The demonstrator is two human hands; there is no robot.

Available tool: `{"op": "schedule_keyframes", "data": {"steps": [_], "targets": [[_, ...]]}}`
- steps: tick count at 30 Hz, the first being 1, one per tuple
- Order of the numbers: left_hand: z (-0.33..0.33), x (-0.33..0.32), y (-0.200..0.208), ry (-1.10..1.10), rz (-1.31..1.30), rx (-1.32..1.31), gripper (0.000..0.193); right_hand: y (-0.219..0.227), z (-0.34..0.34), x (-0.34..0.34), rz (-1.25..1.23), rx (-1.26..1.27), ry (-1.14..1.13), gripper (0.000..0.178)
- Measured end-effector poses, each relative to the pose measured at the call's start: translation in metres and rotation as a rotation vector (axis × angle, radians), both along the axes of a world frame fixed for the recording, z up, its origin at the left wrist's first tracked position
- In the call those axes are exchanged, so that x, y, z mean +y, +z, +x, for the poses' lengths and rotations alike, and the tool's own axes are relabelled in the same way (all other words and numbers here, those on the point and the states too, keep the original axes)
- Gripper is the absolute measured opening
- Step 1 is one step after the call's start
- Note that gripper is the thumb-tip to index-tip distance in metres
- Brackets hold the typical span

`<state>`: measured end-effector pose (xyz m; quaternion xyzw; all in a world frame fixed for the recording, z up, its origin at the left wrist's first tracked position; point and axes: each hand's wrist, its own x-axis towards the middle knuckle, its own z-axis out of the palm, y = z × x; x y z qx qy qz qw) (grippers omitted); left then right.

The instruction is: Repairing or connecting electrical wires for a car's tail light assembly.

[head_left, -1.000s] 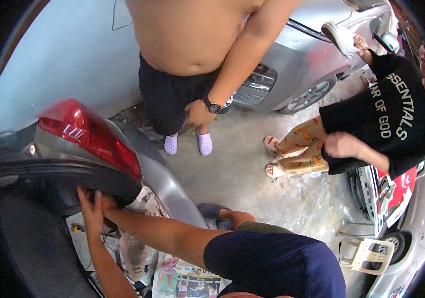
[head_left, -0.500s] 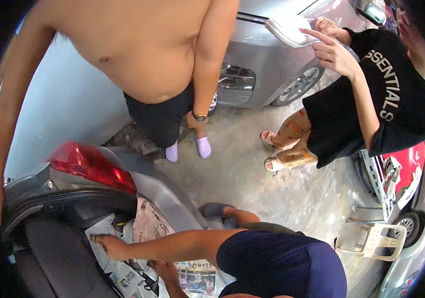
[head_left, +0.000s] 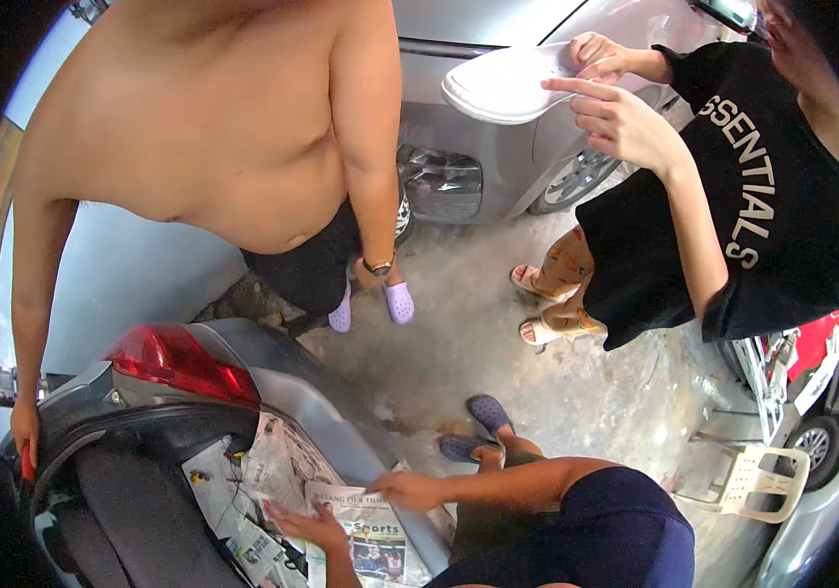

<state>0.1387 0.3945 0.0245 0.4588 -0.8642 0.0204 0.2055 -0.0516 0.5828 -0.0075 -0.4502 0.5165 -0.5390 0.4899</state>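
My left hand, fingers spread, is over the newspapers lining the open rear of a grey car. My right hand has its fingers closed at the upper right edge of a newspaper with a coloured sports picture. Left of it, a small yellow and black item lies on a paper sheet. Thin dark wires run across the sheets next to it. My navy sleeve hides part of the floor.
A red tail light and the grey bumper border the opening; a dark seat back lies at left. A shirtless person grips something red at the opening's edge. Another person in black holds a white shoe. A cream chair stands right.
My right hand has drawn back rightward from the yellow and black item to the newspaper's edge. My left hand has opened. The white shoe has moved left in view.
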Motion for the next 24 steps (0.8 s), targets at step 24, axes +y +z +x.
{"op": "schedule_keyframes", "data": {"steps": [24], "targets": [[0.042,0.278,-0.005,-0.454,1.515,-0.475,0.037,-0.01,-0.018,0.076,0.093,0.206,0.075,0.029]]}}
